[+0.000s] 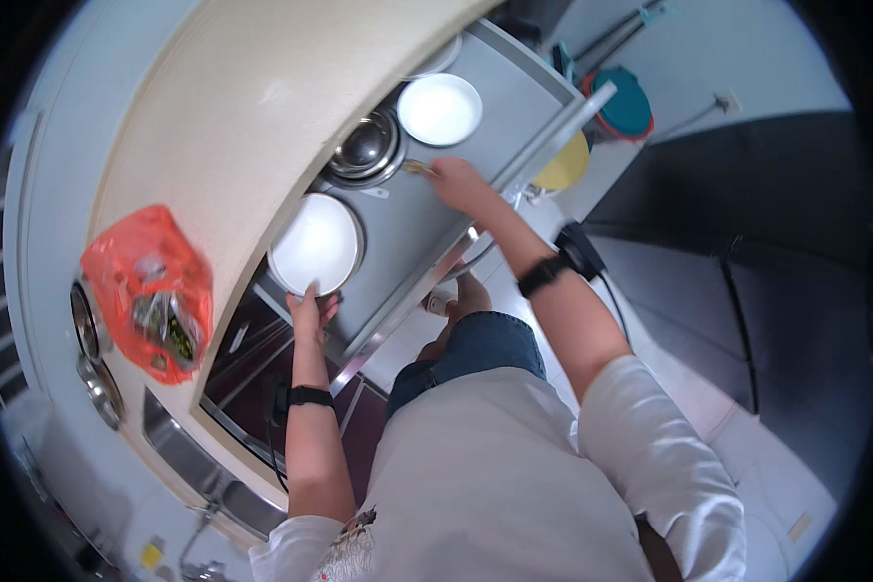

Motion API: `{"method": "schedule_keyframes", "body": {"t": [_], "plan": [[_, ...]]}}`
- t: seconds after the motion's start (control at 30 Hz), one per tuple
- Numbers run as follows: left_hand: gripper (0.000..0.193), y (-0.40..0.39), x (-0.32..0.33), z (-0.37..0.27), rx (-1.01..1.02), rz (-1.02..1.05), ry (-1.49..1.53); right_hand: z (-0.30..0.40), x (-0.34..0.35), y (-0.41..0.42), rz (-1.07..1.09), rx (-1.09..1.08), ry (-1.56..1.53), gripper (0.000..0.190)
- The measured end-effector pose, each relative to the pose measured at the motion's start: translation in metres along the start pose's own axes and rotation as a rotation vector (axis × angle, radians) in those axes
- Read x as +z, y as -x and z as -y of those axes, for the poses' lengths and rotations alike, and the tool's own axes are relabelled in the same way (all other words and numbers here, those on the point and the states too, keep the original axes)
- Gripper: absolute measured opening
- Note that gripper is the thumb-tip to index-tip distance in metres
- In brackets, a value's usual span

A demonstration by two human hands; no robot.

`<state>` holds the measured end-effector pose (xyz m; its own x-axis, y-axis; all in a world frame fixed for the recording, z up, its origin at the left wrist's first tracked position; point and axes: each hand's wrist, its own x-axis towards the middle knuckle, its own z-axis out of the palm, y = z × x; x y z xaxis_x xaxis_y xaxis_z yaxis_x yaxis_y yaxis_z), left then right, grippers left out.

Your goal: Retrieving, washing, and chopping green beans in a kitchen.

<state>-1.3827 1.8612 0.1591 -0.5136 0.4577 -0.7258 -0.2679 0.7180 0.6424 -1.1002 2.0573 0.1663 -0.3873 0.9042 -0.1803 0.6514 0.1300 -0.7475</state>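
Before me a grey drawer (400,236) is pulled out from under the countertop. My left hand (311,311) grips the near rim of a white plate (315,246), its thumb on top; the plate appears to lie on a stack at the drawer's left. My right hand (455,182) pinches a small yellowish-brown item (416,167), too blurred to name, above the drawer floor. Just left of that item are nested stainless steel bowls (365,149), with a flat light-coloured handle (375,193) showing beside them. Farther back lies a white round dish (440,109), and another is partly hidden under the counter edge.
A red plastic bag (149,284) with a clear packet of greens lies on the cream countertop (218,116). Steel lids (100,389) and a steel sink (182,440) are at the lower left. A teal-lidded bin (622,103) stands beyond the drawer front.
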Motion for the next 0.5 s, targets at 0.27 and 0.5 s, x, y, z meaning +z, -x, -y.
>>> {"method": "schedule_keyframes", "body": {"t": [0.27,0.5], "plan": [[0.046,0.005,0.002,0.003,-0.008,0.03,0.004,0.051,0.124,-0.044,0.167,0.289,-0.211,0.028],[0.047,0.026,-0.005,0.011,-0.031,0.012,-0.053,0.049,0.161,-0.053,0.118,0.339,-0.238,0.027]]}}
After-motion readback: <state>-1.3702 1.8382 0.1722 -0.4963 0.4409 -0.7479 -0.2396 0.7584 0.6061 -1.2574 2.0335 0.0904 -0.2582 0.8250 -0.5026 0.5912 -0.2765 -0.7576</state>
